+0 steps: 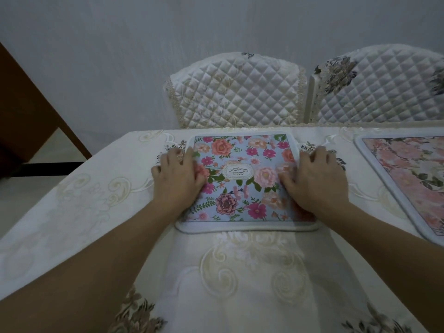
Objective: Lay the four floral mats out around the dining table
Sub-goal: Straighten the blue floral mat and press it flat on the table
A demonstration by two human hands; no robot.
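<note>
A blue floral mat (240, 188) with a white border lies flat at the table's far side, in front of a chair. My left hand (179, 175) rests palm down on its left edge, fingers spread. My right hand (314, 176) presses flat on its right edge, fingers spread too. Neither hand grips anything. A pink floral mat (413, 179) lies flat at the right, cut off by the frame edge. No other mats show.
The table wears a cream embroidered tablecloth (240, 272). Two chairs with quilted covers (235, 92) (384, 90) stand against the far edge, close to a grey wall. A brown wooden piece (31, 104) stands at the left, past the table's left edge.
</note>
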